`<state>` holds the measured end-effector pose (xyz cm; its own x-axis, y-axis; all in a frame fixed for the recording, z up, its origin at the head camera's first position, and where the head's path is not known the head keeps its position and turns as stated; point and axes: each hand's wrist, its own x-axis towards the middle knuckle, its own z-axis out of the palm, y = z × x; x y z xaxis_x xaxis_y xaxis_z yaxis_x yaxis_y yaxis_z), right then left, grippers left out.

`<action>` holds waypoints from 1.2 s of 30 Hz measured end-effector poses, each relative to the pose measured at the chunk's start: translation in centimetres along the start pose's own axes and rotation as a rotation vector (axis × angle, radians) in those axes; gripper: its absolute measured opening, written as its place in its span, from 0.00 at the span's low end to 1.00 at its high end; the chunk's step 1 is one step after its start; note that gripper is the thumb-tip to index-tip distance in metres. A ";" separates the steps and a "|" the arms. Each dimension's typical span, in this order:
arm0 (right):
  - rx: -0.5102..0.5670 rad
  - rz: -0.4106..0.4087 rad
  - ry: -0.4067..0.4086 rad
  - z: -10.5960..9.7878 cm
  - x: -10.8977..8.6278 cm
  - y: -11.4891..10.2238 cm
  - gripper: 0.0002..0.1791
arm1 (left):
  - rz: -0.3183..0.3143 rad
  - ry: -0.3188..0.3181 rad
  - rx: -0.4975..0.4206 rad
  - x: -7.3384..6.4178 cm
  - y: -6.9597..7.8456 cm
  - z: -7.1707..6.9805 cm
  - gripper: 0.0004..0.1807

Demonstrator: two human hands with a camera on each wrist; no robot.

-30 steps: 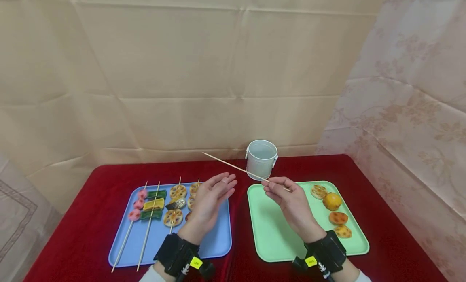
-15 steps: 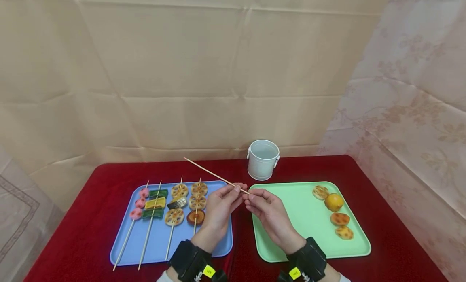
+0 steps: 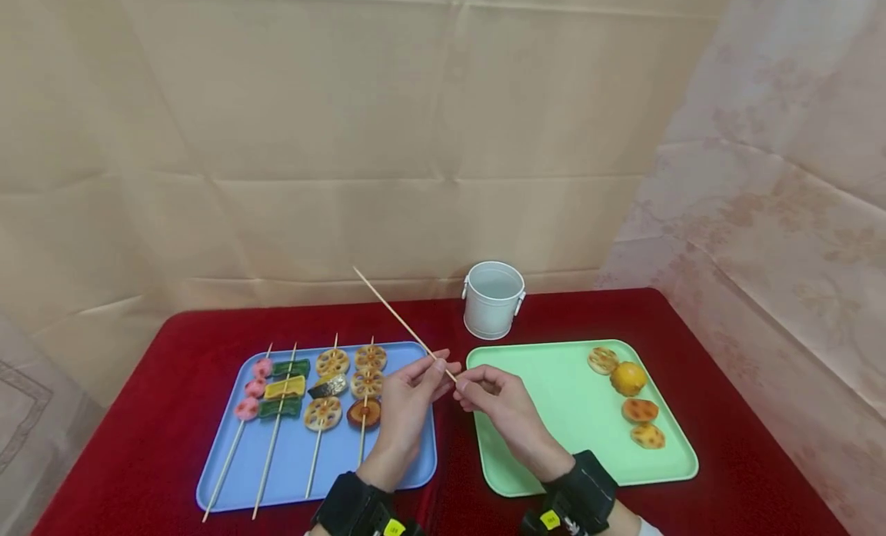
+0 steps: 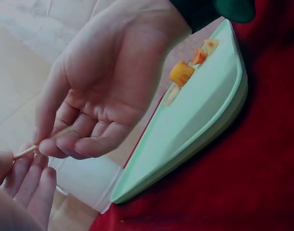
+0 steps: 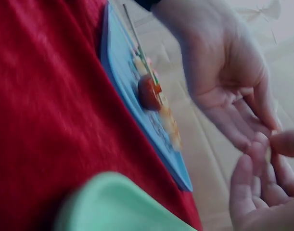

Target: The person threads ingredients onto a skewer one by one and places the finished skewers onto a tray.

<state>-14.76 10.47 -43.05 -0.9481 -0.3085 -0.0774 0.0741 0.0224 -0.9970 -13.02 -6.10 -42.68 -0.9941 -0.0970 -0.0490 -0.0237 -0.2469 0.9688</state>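
Note:
A bare wooden skewer (image 3: 394,313) slants up and to the left above the table, between the two trays. My left hand (image 3: 404,405) pinches it near its lower part with thumb and fingers. At its lower end, my right hand (image 3: 511,417) pinches it between thumb and forefinger. Both hands are close together, fingertips almost touching. The left wrist view shows the skewer's end running into the right hand's (image 4: 113,82) curled fingers. Beneath the left hand is a blue tray (image 3: 277,486) bearing several skewers of toy food, including a lotus root skewer (image 3: 322,414).
On the right lies a green tray (image 3: 547,444) with a lotus slice (image 3: 603,360), a yellow ball (image 3: 628,379) and two browned pieces (image 3: 640,410) along its right side. A white bucket (image 3: 493,301) stands behind the trays. Red cloth (image 3: 124,444) covers the table, with curtains behind.
My right hand has brought the skewer left and down to my left hand, which has taken hold of it. Since then the skewer has tilted more steeply upward.

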 end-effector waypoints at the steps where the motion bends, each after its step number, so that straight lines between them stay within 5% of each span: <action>1: -0.029 -0.007 -0.015 -0.1 0.0 -0.1 0.15 | 0.009 -0.003 0.001 0.0 0.0 0.0 0.23; 6: -0.251 -0.103 -0.006 -1.9 0.4 -0.9 0.13 | 0.043 -0.041 0.085 0.0 0.6 -0.4 0.20; 14: -0.590 -0.171 0.229 -7.9 1.4 -2.7 0.09 | 0.055 -0.199 0.351 0.6 1.4 -1.7 0.19; 23: -0.936 -0.241 0.404 -14.2 1.7 -2.9 0.12 | 0.121 -0.192 0.481 0.9 2.3 -3.0 0.14; 27: -0.998 -0.173 0.411 -16.4 1.5 -2.6 0.15 | 0.105 -0.176 0.490 0.9 2.6 -3.1 0.12; 36: -1.071 0.154 0.287 -19.4 1.3 -1.7 0.26 | 0.092 -0.176 0.529 0.9 2.9 -3.4 0.12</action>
<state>-22.12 28.47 -41.50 -0.9982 -0.0037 -0.0596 0.0237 0.8915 -0.4524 -13.67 -10.18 -40.72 -0.9962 0.0783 0.0392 0.0595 0.2767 0.9591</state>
